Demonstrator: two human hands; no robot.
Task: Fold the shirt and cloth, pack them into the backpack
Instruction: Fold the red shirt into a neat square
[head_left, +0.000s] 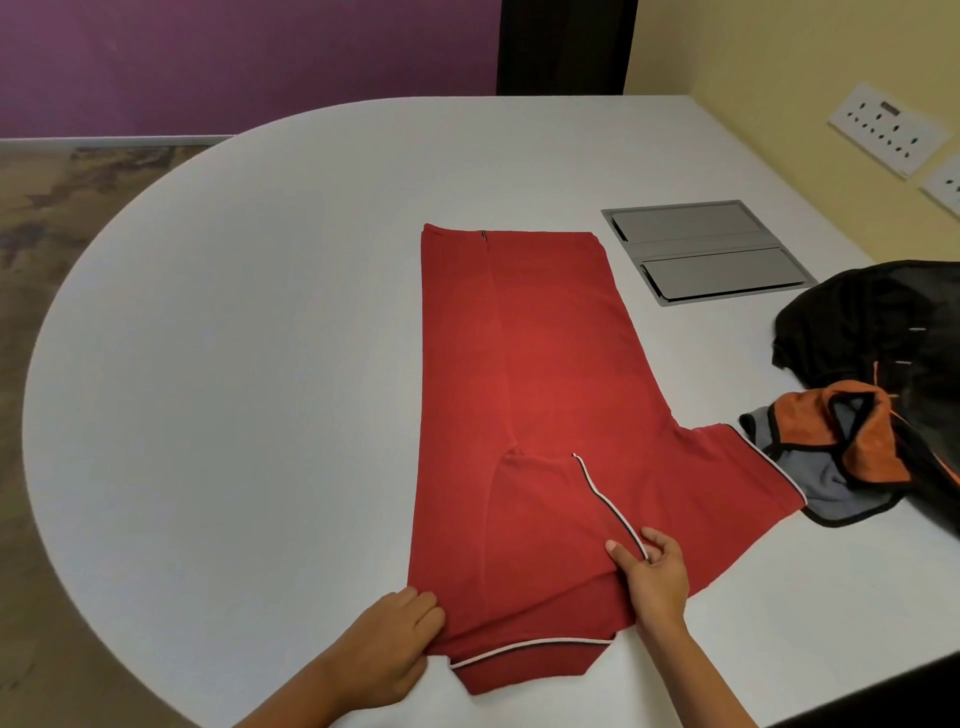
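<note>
right hand (655, 577) pinches folded-in sleeve trim | left hand (392, 642) grips shoulder fold | shirt (540, 374) flat mid-table, one side folded, other sleeve out | cloth (841, 457), backpack (883, 322) at right, nothing packed yet

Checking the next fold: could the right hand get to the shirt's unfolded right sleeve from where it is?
Probably yes. The right hand pinches the trim of the folded-in sleeve on the red shirt, and the unfolded sleeve lies flat just beside it with nothing on top. Only its tip overlaps the grey and orange cloth.
</note>
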